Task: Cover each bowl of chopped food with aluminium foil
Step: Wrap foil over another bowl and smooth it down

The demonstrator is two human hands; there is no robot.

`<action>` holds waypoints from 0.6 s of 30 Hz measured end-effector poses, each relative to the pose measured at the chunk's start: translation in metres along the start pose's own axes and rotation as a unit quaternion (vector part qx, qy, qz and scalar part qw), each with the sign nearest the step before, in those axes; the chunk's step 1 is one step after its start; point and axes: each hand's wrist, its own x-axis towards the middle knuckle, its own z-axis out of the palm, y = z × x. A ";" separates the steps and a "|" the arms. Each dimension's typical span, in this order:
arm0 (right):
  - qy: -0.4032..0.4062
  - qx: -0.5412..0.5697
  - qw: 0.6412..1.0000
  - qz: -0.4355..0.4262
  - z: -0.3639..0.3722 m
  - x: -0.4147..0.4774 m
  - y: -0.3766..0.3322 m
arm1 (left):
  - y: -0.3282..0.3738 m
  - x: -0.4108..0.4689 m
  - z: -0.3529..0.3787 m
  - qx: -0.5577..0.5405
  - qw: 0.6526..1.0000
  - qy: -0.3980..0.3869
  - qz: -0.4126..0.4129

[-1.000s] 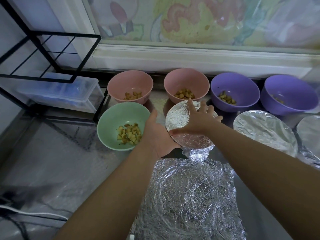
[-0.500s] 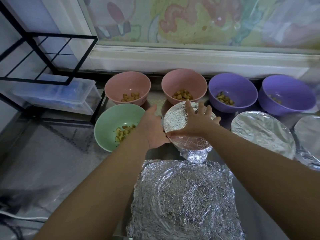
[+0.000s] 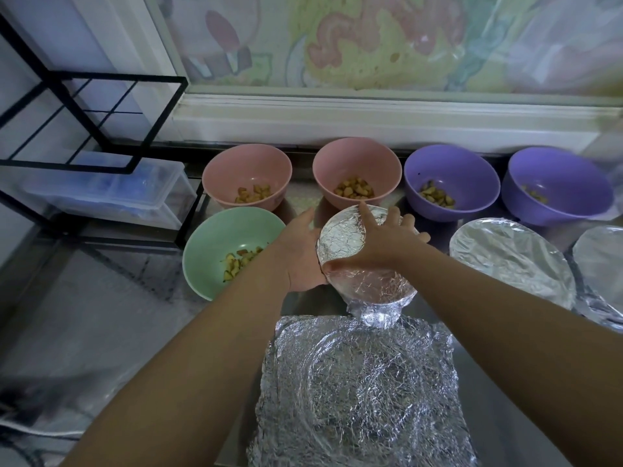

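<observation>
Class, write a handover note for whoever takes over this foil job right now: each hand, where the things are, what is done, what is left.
Left hand: against the left side of the middle bowl; fingers hidden.
Right hand: flat on that bowl's foil, fingers spread.
Done: middle bowl foiled; two foiled bowls to its right, the far one cut off by the frame edge.
To do: green bowl, pink bowls and purple bowls, all open with food inside.
Foil sheet: crinkled, lying nearest the person.
</observation>
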 end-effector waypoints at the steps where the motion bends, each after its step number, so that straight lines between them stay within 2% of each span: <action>1: -0.004 0.001 1.000 0.003 -0.003 -0.001 0.001 | -0.001 0.001 -0.001 0.017 1.000 -0.006 0.001; 7: -0.014 0.043 0.999 0.000 -0.012 -0.002 0.003 | -0.001 0.009 0.001 0.046 0.999 0.011 0.001; 11: -0.009 0.029 1.000 0.002 -0.013 -0.001 0.000 | -0.005 0.025 -0.005 0.002 0.999 0.039 0.003; 18: -0.022 -0.014 1.000 -0.005 -0.024 -0.010 -0.007 | -0.012 0.088 -0.034 0.033 0.996 0.082 0.005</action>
